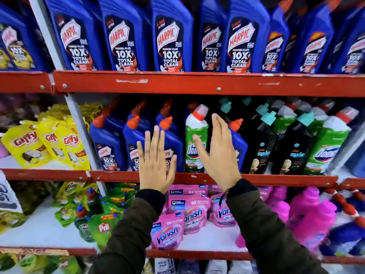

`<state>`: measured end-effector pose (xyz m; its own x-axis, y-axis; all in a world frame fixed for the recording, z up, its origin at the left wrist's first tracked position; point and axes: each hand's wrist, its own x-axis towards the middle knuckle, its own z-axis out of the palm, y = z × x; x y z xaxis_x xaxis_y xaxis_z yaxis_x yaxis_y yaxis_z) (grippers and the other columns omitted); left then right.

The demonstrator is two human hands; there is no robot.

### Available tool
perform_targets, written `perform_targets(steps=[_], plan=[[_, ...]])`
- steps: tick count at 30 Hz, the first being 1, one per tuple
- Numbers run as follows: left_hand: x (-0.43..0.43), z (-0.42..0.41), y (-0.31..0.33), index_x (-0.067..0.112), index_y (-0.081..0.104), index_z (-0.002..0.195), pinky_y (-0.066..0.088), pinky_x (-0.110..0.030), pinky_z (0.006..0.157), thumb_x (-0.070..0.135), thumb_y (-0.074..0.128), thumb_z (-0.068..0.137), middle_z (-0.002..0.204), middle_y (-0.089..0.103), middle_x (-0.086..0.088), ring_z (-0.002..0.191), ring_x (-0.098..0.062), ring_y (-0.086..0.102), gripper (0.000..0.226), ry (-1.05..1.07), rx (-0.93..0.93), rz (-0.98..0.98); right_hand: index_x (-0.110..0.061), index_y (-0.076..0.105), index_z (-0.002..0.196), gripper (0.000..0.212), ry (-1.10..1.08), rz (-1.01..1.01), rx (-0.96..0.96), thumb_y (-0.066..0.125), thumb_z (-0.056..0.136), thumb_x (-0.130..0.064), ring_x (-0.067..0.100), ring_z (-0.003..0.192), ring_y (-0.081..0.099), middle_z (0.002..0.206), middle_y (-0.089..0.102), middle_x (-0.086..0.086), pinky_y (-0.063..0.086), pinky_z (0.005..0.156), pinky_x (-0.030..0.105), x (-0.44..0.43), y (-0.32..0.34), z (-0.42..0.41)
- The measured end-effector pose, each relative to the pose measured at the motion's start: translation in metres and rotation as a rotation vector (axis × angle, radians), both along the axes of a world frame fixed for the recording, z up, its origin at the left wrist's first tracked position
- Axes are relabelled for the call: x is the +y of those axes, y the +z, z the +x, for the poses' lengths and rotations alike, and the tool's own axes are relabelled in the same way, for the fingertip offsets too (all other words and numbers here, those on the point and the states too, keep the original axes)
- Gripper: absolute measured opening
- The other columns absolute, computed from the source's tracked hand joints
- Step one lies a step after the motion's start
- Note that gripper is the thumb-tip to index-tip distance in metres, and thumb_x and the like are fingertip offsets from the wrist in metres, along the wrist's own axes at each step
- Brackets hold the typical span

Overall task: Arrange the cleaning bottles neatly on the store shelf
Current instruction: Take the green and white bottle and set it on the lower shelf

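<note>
On the middle shelf (256,179) stand small blue Harpic bottles (107,143), a green Domestos bottle (194,133) with a red cap, black Spic bottles (260,147) and another green Domestos bottle (325,147) at the right. My left hand (155,165) is flat and spread in front of the blue Harpic bottles, holding nothing. My right hand (219,153) is spread just right of the green Domestos bottle, its thumb over the label; I cannot tell whether it touches. A blue Harpic bottle (240,143) is partly hidden behind that hand.
Large blue Harpic bottles (169,36) fill the top shelf. Yellow Giffy pouches (49,143) lie at the left of the middle level. Below are pink Vanish pouches (177,224), green Pril pouches (102,224) and pink bottles (308,214). A grey upright post (83,127) divides the bays.
</note>
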<state>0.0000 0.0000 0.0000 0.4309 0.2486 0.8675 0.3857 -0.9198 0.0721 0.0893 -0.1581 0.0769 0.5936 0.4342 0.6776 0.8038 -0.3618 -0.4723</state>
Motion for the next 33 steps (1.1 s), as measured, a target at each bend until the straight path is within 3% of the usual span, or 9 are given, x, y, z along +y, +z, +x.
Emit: perform_targets(steps=[5, 8, 12, 14, 16, 19, 23, 30, 33], plan=[[0.031, 0.026, -0.047, 0.008, 0.003, 0.166, 0.002, -0.052, 0.13, 0.044, 0.041, 0.102, 0.173, 0.001, -0.009, 0.161, -0.027, -0.002, 0.083, -0.008, 0.022, 0.006, -0.006, 0.045, 0.151, 0.065, -0.08, 0.066, 0.104, 0.069, 0.097, -0.034, 0.035, 0.137, 0.05, 0.148, 0.05, 0.014, 0.039, 0.117, 0.04, 0.04, 0.005, 0.016], [0.044, 0.039, -0.066, 0.009, 0.0, 0.166, -0.002, -0.05, 0.13, 0.048, 0.038, 0.102, 0.173, -0.008, -0.008, 0.161, -0.026, -0.005, 0.083, -0.002, 0.009, 0.039, -0.011, 0.051, 0.144, 0.064, -0.157, 0.077, 0.115, 0.073, 0.093, -0.041, 0.037, 0.125, 0.057, 0.137, 0.057, 0.011, 0.047, 0.105, 0.047, 0.051, 0.007, 0.019], [0.05, 0.051, -0.082, 0.008, -0.003, 0.165, -0.001, -0.046, 0.131, 0.05, 0.023, 0.111, 0.173, -0.01, -0.01, 0.161, -0.026, -0.007, 0.073, -0.018, -0.047, 0.068, -0.018, 0.056, 0.133, 0.062, -0.305, 0.03, 0.143, 0.076, 0.087, -0.055, 0.034, 0.114, 0.065, 0.124, 0.064, 0.005, 0.045, 0.075, 0.039, 0.061, 0.008, 0.019], [0.051, 0.057, -0.085, 0.006, -0.003, 0.165, -0.002, -0.046, 0.131, 0.049, 0.022, 0.112, 0.173, -0.01, -0.011, 0.161, -0.027, -0.006, 0.072, -0.033, -0.048, 0.082, -0.02, 0.058, 0.128, 0.062, -0.345, 0.021, 0.143, 0.076, 0.085, -0.06, 0.033, 0.109, 0.067, 0.121, 0.066, 0.003, 0.039, 0.07, 0.036, 0.063, 0.009, 0.019], [0.051, 0.062, -0.087, 0.005, -0.004, 0.165, -0.001, -0.045, 0.131, 0.048, 0.021, 0.113, 0.172, -0.01, -0.012, 0.161, -0.027, -0.006, 0.071, -0.04, -0.072, 0.08, -0.02, 0.06, 0.125, 0.059, -0.346, 0.042, 0.135, 0.076, 0.085, -0.06, 0.032, 0.107, 0.068, 0.118, 0.068, 0.002, 0.04, 0.069, 0.036, 0.062, 0.009, 0.018], [0.053, 0.065, -0.088, 0.003, -0.005, 0.164, -0.001, -0.043, 0.132, 0.047, 0.021, 0.113, 0.172, -0.011, -0.014, 0.161, -0.028, -0.006, 0.072, -0.038, -0.096, 0.08, -0.02, 0.063, 0.115, 0.051, -0.3, 0.097, 0.125, 0.079, 0.082, -0.057, 0.029, 0.101, 0.069, 0.109, 0.072, 0.001, 0.054, 0.074, 0.041, 0.058, 0.008, 0.019], [0.054, 0.069, -0.091, 0.002, -0.006, 0.164, -0.001, -0.042, 0.132, 0.045, 0.02, 0.114, 0.172, -0.011, -0.015, 0.161, -0.028, -0.007, 0.071, -0.064, -0.12, 0.102, -0.024, 0.066, 0.111, 0.049, -0.25, 0.194, 0.149, 0.081, 0.078, -0.057, 0.022, 0.092, 0.071, 0.101, 0.075, -0.003, 0.058, 0.079, 0.043, 0.046, 0.02, 0.013], [0.049, 0.075, -0.091, 0.003, -0.008, 0.164, -0.002, -0.042, 0.132, 0.044, 0.022, 0.114, 0.171, -0.015, -0.014, 0.16, -0.027, -0.009, 0.071, -0.107, -0.118, 0.097, -0.028, 0.069, 0.106, 0.048, -0.245, 0.214, 0.168, 0.082, 0.074, -0.061, 0.01, 0.083, 0.073, 0.094, 0.076, -0.013, 0.061, 0.079, 0.039, 0.002, 0.046, -0.008], [0.049, 0.075, -0.092, 0.004, -0.009, 0.164, -0.003, -0.042, 0.132, 0.047, 0.023, 0.113, 0.171, -0.016, -0.012, 0.16, -0.026, -0.01, 0.074, -0.12, -0.115, 0.085, -0.028, 0.069, 0.103, 0.048, -0.208, 0.114, 0.268, 0.085, 0.071, -0.06, 0.001, 0.081, 0.072, 0.093, 0.075, -0.017, 0.059, 0.077, 0.027, -0.015, 0.025, -0.01]])
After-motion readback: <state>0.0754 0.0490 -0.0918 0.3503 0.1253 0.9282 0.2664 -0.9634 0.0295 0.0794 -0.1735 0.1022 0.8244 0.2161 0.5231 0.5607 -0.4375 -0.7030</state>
